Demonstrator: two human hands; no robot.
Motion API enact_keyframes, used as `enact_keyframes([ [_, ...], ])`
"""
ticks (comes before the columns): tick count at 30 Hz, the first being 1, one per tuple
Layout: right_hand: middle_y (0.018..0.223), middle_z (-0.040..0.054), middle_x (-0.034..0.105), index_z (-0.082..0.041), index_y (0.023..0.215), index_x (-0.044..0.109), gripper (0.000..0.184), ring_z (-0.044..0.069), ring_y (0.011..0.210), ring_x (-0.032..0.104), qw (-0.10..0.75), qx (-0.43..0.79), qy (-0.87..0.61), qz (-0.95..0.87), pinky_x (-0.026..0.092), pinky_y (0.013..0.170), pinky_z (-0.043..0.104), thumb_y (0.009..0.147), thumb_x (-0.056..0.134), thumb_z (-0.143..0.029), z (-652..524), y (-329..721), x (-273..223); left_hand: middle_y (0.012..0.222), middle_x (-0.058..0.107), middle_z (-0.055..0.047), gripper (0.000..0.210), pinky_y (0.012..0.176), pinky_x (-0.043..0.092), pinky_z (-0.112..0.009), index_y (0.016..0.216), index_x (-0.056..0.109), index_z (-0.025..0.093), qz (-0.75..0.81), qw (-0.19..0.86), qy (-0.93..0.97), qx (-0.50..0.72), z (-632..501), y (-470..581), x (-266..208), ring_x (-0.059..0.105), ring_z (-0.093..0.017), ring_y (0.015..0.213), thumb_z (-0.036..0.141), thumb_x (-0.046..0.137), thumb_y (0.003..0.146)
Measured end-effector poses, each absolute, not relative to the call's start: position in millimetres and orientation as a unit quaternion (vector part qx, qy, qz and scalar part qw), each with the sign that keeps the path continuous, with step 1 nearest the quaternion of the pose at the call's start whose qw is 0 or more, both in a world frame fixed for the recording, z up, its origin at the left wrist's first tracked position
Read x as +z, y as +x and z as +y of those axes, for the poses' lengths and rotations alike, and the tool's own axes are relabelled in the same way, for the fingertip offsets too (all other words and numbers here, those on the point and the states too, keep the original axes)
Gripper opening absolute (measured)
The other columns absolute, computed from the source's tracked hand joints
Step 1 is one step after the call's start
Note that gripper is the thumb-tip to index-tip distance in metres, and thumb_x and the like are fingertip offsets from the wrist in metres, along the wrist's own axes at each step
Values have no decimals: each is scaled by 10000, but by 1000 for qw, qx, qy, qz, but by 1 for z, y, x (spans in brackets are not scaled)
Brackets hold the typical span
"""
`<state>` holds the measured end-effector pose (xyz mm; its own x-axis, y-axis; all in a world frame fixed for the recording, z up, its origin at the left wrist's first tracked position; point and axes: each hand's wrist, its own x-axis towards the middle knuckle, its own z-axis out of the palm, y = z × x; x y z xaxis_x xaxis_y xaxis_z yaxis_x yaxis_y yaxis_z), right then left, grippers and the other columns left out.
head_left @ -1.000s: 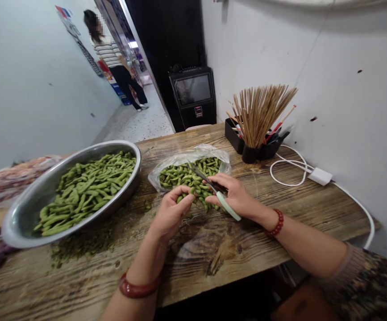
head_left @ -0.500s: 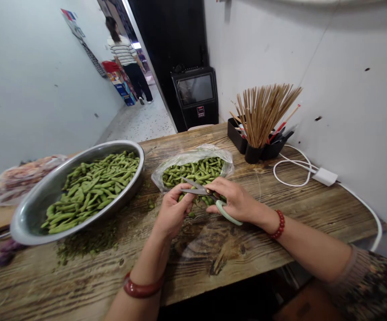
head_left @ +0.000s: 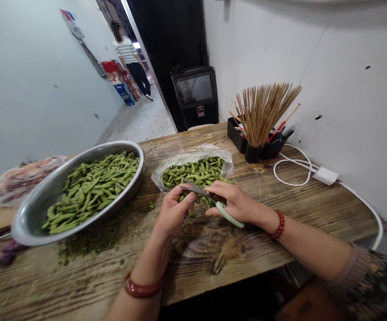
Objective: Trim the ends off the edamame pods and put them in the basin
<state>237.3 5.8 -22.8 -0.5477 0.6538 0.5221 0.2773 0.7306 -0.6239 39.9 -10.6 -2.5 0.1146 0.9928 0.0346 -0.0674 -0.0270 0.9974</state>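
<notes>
The left hand still pinches an edamame pod over the tabletop, just near of the plastic bag. The right hand grips the scissors, whose blades have closed at the pod since half a second ago.

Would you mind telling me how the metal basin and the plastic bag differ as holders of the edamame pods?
The metal basin is rigid, shiny and opaque; the plastic bag is soft, crumpled and clear. The metal basin is much the larger and lies left of the hands; the plastic bag lies just beyond them, under the scissors. Both rest on the wooden table and hold green edamame pods.
</notes>
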Motion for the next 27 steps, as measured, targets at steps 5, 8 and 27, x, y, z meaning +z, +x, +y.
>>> enact_keyframes([
  [5,908,62,569,-149,1175,560,486,172,794,535,380,243,-281,-847,468,715,294,770,708,-374,5,237,-22,566,470,55,157,430,274,-158,874,624,165,448,532,526,490,-11,40,-2,336,-41,454,266,674,765],
  [8,933,72,576,-151,1183,556,458,177,819,544,370,229,-290,-853,468,730,292,790,692,-344,5,239,-21,565,479,53,160,438,286,-166,863,634,160,458,508,539,492,-10,38,-2,344,-45,456,271,679,757],
  [27,966,85,570,-147,1167,547,567,194,829,554,390,258,-329,-820,484,750,336,722,732,-447,10,237,-23,785,589,8,224,341,238,-116,818,572,150,378,639,335,581,0,30,2,353,-9,446,190,744,679],
])
